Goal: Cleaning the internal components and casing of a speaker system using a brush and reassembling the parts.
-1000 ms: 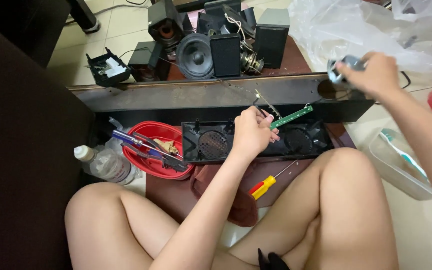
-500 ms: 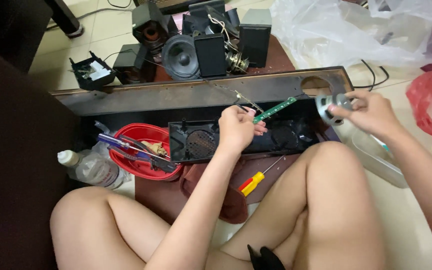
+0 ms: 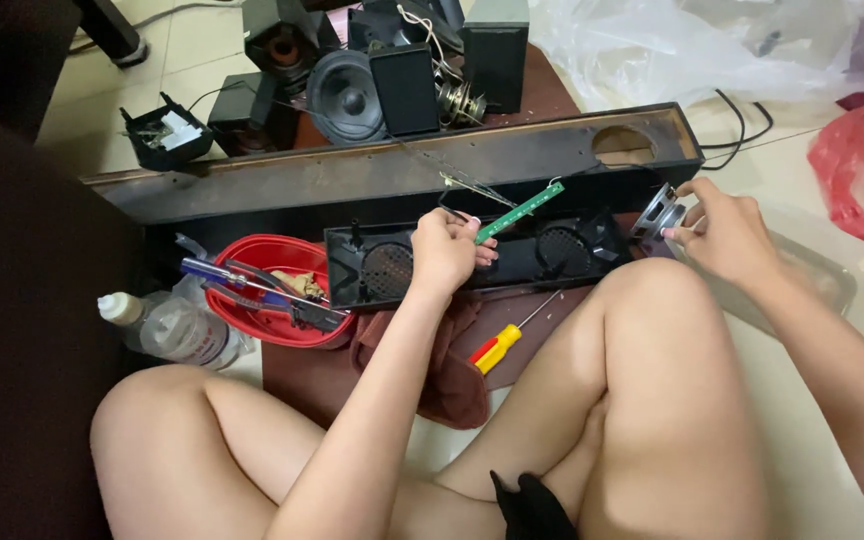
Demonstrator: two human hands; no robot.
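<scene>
My left hand (image 3: 444, 250) grips a narrow green circuit board (image 3: 518, 212) with thin wires running from it, held over a long black speaker grille panel (image 3: 482, 262) that has two round mesh openings. My right hand (image 3: 717, 230) holds a small round silver speaker driver (image 3: 658, 212) just off the panel's right end. Behind both lies a long dark wooden soundbar casing (image 3: 392, 175) with a round hole near its right end. I sit on the floor with my bare legs folded below the panel.
A red bowl (image 3: 264, 298) with screwdrivers and pliers sits to the left, beside a plastic bottle (image 3: 167, 327). A red-and-yellow screwdriver (image 3: 500, 345) lies on a brown cloth (image 3: 452, 375). Black speaker boxes (image 3: 402, 75) stand behind; plastic bags (image 3: 712, 45) at the right.
My right hand has carried the silver driver down and leftward, from above the casing's right end to beside the black panel. My left hand has stayed on the green board.
</scene>
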